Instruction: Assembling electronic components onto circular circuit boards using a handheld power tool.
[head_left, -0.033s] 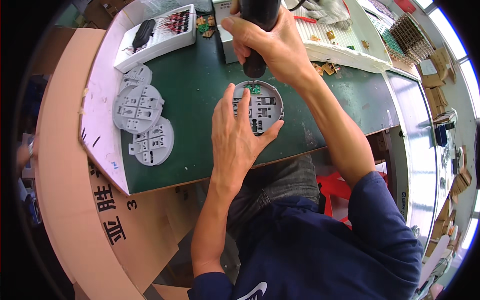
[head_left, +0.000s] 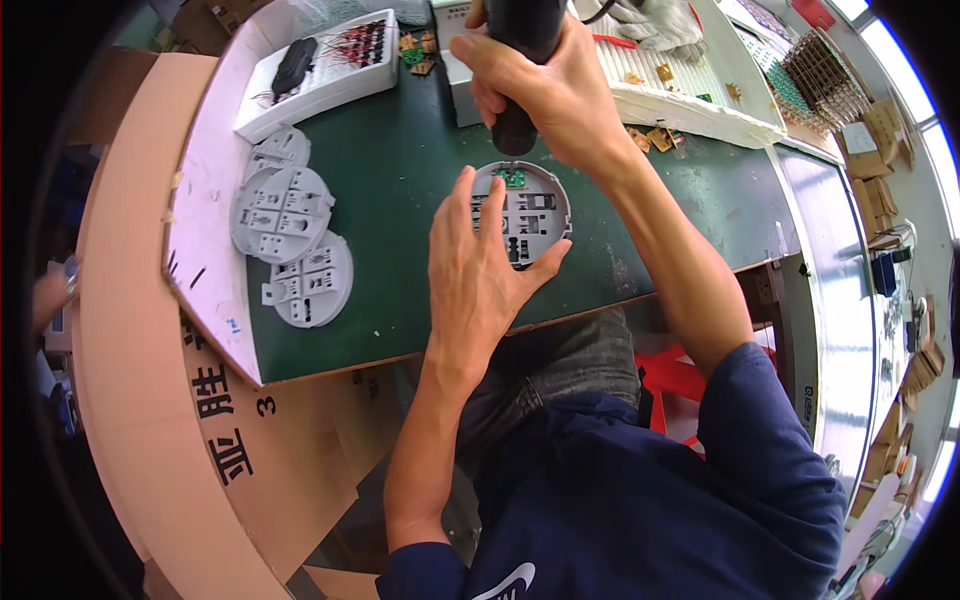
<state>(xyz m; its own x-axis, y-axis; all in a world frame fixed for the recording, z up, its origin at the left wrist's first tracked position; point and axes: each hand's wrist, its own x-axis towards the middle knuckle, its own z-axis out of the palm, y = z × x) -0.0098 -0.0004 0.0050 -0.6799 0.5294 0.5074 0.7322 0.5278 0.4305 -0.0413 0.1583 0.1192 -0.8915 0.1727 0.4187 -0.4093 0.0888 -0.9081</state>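
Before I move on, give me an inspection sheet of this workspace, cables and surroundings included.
Surface: dark green workbench top, scuffed at right.
Job's things: round grey plastic housing; small green circuit board inside its far rim; black handheld power driver, tip at the board, contact unclear.
Clutter: three overlapping round grey plastic plates at left; small tan circuit pieces at back right.
Hands: left hand holds the housing; right hand grips the driver.
Cables: black cord beside the driver; thin red wires on the white foam tray.
Surroundings: tan cardboard panel and another person's arm, left.
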